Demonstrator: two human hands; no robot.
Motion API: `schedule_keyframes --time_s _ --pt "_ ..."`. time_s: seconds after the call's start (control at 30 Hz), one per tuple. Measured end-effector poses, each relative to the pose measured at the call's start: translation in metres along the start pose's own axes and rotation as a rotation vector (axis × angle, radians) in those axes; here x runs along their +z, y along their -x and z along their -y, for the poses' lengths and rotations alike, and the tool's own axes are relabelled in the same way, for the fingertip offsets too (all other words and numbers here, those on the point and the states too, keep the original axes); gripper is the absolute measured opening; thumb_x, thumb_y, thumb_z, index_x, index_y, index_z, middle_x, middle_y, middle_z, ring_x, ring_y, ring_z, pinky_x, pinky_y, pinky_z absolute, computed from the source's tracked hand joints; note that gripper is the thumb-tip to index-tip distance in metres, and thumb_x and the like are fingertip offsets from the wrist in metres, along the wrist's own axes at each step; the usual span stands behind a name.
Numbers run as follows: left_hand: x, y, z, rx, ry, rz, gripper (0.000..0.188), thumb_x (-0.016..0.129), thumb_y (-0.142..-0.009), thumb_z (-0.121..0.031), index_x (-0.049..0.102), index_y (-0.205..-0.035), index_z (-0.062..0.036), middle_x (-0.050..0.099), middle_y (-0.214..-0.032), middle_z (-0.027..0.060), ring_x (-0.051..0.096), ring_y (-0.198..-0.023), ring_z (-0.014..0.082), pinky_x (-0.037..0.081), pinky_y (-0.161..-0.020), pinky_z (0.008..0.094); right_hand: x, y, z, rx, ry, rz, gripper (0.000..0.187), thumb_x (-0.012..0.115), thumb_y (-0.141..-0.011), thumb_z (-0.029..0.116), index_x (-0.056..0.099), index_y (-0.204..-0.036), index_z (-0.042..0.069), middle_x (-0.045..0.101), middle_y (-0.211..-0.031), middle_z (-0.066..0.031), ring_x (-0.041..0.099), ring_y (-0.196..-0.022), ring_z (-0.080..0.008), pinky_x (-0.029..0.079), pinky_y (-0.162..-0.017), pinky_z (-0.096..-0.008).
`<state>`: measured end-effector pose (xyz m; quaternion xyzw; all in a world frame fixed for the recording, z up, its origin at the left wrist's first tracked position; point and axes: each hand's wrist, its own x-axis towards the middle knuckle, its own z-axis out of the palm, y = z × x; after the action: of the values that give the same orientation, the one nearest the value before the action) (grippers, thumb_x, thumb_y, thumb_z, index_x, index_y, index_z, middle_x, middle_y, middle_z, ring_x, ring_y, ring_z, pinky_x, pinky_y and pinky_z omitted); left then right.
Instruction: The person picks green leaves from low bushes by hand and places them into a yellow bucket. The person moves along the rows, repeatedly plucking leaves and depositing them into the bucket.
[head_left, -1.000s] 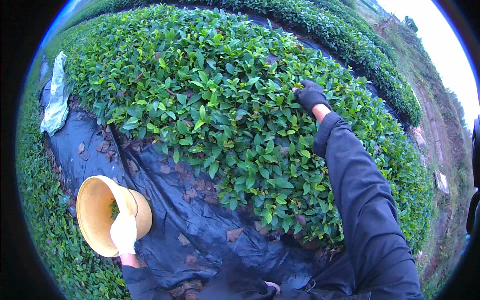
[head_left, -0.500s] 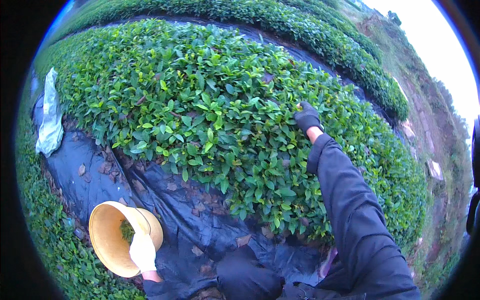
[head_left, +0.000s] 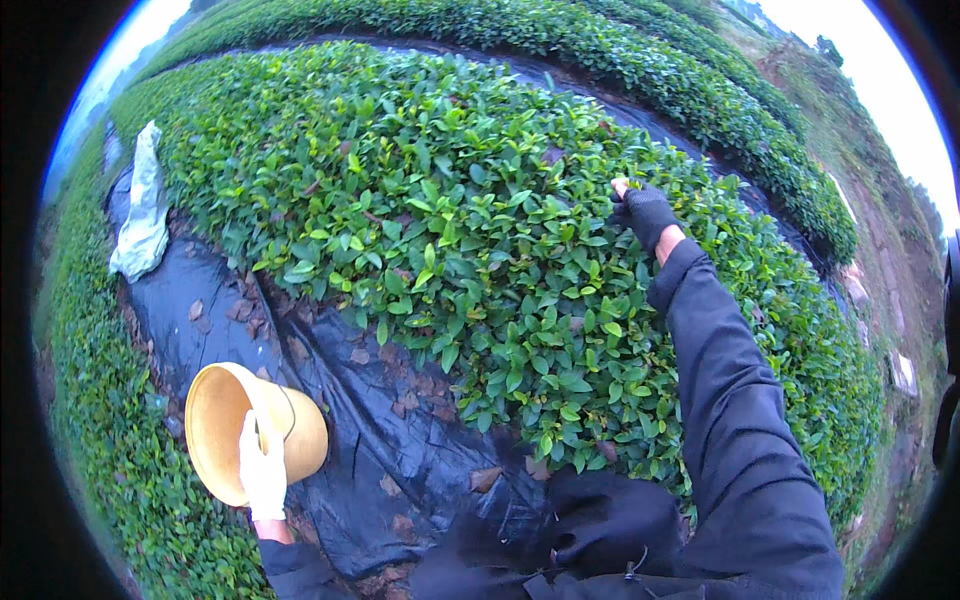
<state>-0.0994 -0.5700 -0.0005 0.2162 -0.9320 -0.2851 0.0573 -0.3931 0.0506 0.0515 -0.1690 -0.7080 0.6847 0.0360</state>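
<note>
Head view, looking down over a clipped row of tea bushes (head_left: pixel 480 260) bordered by black ground sheeting (head_left: pixel 400 440). The right hand (head_left: pixel 645 212), in a dark fingerless glove on a dark sleeve, reaches out across the top of the hedge, its fingertips (head_left: pixel 620 186) drawn together among the uppermost leaves; whether a shoot is actually pinched between them cannot be told at this scale. The left hand (head_left: pixel 262 470), in a white glove, is held low and well apart from the right, closed over the rim of a pale woven basket (head_left: pixel 225 430) that is tilted with its mouth toward the person and hangs above the sheeting. The young shoots at the bush top are, by appearance, light, soft and easily bruised, and are best taken by the tender stem just below the leaf pair with thumb and forefinger rather than grasped by the blades. The basket looks light and stiff, and its rim gives a sure hold. A white sack (head_left: pixel 145 205) lies at the far left end of the sheeting, and fallen brown leaves (head_left: pixel 240 310) are scattered over it.
</note>
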Motion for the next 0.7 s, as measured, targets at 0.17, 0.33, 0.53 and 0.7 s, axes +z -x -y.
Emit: schedule_keyframes --time_s 0.17,0.33,0.53,0.7 --pt "0.001 0.072 -0.037 0.129 0.105 -0.056 0.030 0.053 -0.091 -0.009 0.057 -0.119 -0.0003 0.060 -0.119 0.0148 0.055 -0.114 0.0272 0.040 -0.100 0.0356 0.012 -0.043 0.002 -0.181 1.331 0.022 0.064 0.064 -0.077 0.053 0.060 -0.122 0.008 0.066 -0.107 -0.0148 0.064 -0.096 -0.0310 0.051 -0.083 -0.0409" --pt "0.018 0.148 -0.070 0.116 0.101 0.121 0.022 0.059 -0.088 -0.011 0.065 -0.107 -0.0036 0.065 -0.109 0.0130 0.060 -0.106 0.0276 0.044 -0.095 0.0358 0.018 -0.052 0.003 -0.185 1.569 0.125 0.050 0.063 -0.079 0.048 0.067 -0.107 0.008 0.064 -0.113 -0.0168 0.059 -0.108 -0.0340 0.045 -0.095 -0.0408" --pt "0.031 0.190 -0.087 0.142 0.186 0.326 0.021 0.062 -0.086 -0.015 0.067 -0.105 -0.0081 0.067 -0.106 0.0115 0.063 -0.099 0.0275 0.049 -0.087 0.0340 0.017 -0.047 -0.002 -0.434 1.620 0.329 0.047 0.056 -0.083 0.042 0.061 -0.120 0.012 0.063 -0.117 -0.0149 0.061 -0.106 -0.0313 0.047 -0.093 -0.0406" --pt "0.032 0.213 -0.093 0.191 0.173 0.502 0.021 0.059 -0.088 -0.016 0.067 -0.105 -0.0065 0.067 -0.103 0.0123 0.064 -0.096 0.0276 0.050 -0.086 0.0335 0.017 -0.039 -0.002 -0.127 1.320 0.414 0.039 0.055 -0.081 0.034 0.066 -0.102 0.004 0.065 -0.102 -0.0217 0.066 -0.085 -0.0353 0.051 -0.083 -0.0408"
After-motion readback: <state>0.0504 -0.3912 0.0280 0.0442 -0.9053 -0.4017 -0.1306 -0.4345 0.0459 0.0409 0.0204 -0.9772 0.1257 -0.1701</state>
